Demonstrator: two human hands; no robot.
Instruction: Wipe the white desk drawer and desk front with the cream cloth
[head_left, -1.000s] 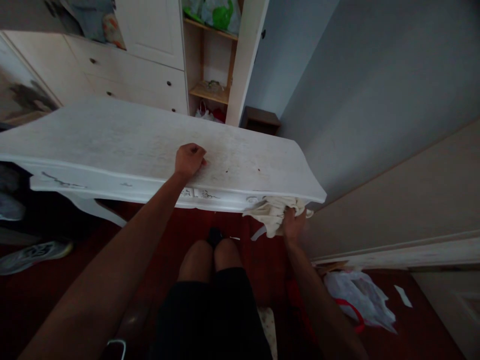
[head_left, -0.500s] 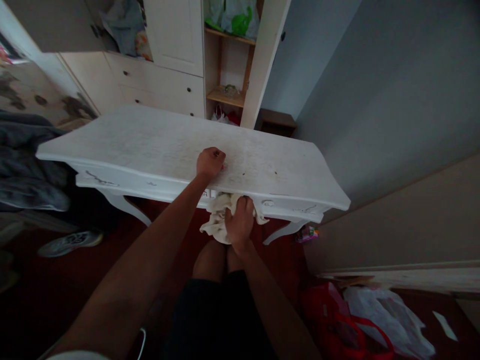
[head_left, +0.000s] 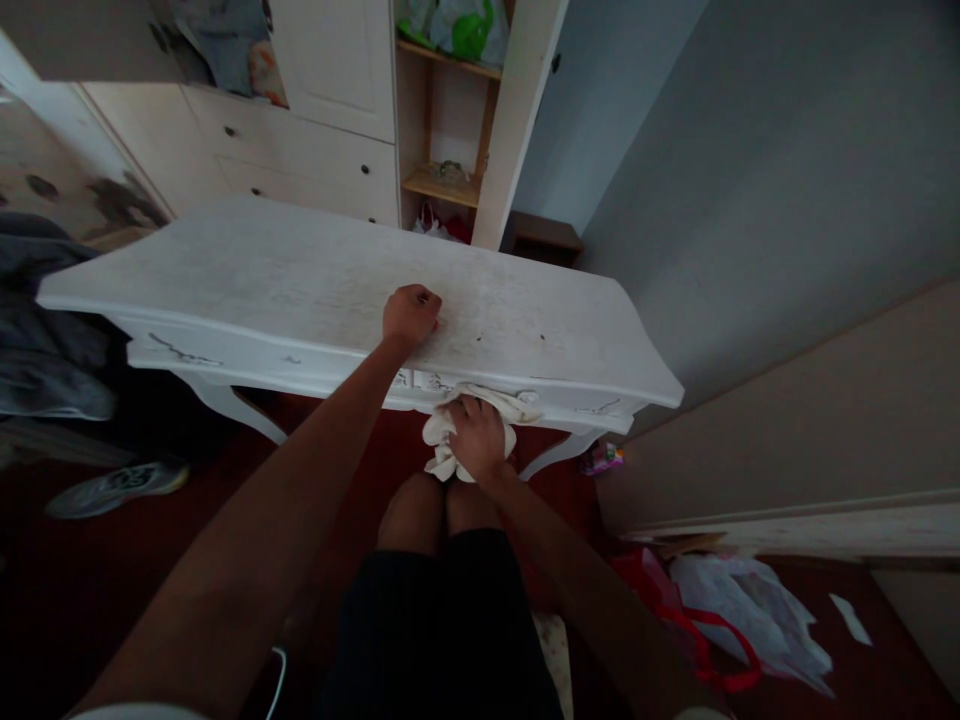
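Note:
A white table (head_left: 247,275) with a curved front edge and carved legs stands before me. My left hand (head_left: 409,313) rests on its top near the front edge, fingers curled into a loose fist with nothing visible in them. My right hand (head_left: 477,437) grips a crumpled cream cloth (head_left: 491,400) and presses it against the table's front rail, just below the edge and right of my left hand. My knees show under the table.
A cream wardrobe with drawers (head_left: 300,160) and open shelves (head_left: 442,185) stands behind the table. A grey wall (head_left: 750,180) runs along the right. Plastic bags (head_left: 742,620) lie on the red floor at right, a shoe (head_left: 112,485) and dark clothes (head_left: 45,330) at left.
My right hand moved the cloth along the front rail from the table's right corner to the middle, then slightly back right. My left hand stayed on the tabletop.

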